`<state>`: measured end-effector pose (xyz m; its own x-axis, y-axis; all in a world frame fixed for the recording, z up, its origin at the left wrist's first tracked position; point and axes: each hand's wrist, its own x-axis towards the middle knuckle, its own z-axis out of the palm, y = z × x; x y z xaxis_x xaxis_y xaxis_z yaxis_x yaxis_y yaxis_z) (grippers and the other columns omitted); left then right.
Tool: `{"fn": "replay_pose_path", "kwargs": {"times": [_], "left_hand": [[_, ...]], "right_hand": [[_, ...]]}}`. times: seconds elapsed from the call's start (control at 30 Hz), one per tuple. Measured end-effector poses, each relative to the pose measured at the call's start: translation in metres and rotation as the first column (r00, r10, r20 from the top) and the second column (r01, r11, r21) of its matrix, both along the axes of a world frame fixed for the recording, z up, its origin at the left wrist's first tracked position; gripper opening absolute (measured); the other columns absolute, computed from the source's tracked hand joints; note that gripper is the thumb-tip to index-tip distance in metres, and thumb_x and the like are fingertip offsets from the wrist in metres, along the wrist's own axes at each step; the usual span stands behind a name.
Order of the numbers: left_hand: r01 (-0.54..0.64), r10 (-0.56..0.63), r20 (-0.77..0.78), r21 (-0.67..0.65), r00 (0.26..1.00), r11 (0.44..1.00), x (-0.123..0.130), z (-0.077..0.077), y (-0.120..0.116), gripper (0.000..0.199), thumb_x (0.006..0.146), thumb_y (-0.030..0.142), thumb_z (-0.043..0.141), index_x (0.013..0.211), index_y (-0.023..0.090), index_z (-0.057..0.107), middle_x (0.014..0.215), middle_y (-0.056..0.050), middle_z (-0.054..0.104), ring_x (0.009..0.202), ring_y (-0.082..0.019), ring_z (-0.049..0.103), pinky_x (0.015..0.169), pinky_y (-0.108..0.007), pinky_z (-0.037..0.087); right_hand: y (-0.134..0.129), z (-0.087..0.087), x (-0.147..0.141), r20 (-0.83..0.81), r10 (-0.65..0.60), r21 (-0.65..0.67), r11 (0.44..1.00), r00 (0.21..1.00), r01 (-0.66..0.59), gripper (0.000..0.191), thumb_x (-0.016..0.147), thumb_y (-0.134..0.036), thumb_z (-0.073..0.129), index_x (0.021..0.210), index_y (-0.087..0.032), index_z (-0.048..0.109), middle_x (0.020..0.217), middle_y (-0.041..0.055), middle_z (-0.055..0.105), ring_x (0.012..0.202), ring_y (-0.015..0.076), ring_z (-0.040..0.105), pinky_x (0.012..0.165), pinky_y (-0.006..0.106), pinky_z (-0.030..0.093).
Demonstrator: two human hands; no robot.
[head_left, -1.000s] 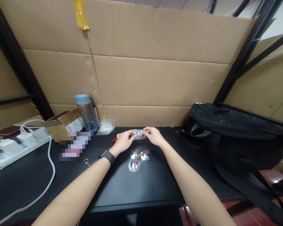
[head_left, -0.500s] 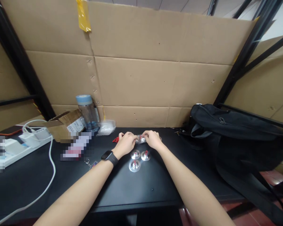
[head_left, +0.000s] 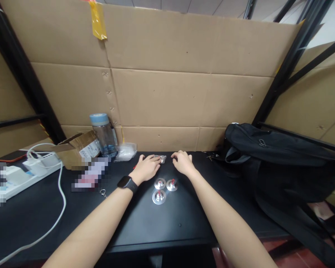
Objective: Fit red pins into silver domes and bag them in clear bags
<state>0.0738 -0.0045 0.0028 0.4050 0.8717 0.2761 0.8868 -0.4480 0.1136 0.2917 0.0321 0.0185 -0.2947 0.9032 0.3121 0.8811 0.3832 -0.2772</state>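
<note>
Three small silver discs with red loops lie close together on the black table: one at the back left [head_left: 160, 183], one at the right [head_left: 172, 185], one in front [head_left: 159, 197]. My left hand [head_left: 146, 168], with a black watch on its wrist, is open, its fingers spread at a small clear packet [head_left: 162, 159] behind the discs. Part of the packet is hidden under the fingertips. To the right of the packet, my right hand [head_left: 182, 162] is open with bent fingers, apart from it and holding nothing. A bit of red shows beside my left hand.
At the left are a power strip [head_left: 13, 182] with a white cable, an open cardboard box [head_left: 76, 150], a bottle [head_left: 102, 136] and a plastic bag [head_left: 125, 152]. A black backpack [head_left: 279, 163] sits at the right. Cardboard stands behind.
The clear packet has moved left and back, away from my right hand, which has let go of it. My left hand has spread its fingers and shifted slightly left. The three discs stay put.
</note>
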Motion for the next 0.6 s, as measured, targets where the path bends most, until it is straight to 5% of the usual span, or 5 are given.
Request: {"fn": "replay_pose_path", "kwargs": {"times": [0.23,0.6], "left_hand": [[-0.23,0.229,0.039,0.034,0.973,0.973,-0.038,-0.006,0.015,0.043,0.099,0.049,0.036,0.132,0.038,0.062,0.154,-0.005,0.046,0.144,-0.039,0.03,0.111,-0.069,0.017],[-0.325,0.332,0.077,-0.092,0.94,0.941,-0.05,-0.009,0.02,0.054,0.097,0.058,0.029,0.144,0.04,0.05,0.148,-0.008,0.053,0.14,-0.041,0.035,0.107,-0.073,0.016]], "right_hand": [[0.009,0.008,0.024,-0.045,-0.088,-0.024,0.996,0.995,0.087,0.024,0.089,-0.022,0.054,0.106,-0.026,0.071,0.117,0.0096,0.063,0.115,0.0294,0.052,0.094,0.045,0.034],[0.031,0.005,0.065,-0.034,-0.02,-0.134,0.991,0.999,0.016,0.031,0.08,-0.018,0.063,0.109,-0.023,0.072,0.116,0.0089,0.069,0.108,0.0228,0.063,0.093,0.031,0.045]]}}
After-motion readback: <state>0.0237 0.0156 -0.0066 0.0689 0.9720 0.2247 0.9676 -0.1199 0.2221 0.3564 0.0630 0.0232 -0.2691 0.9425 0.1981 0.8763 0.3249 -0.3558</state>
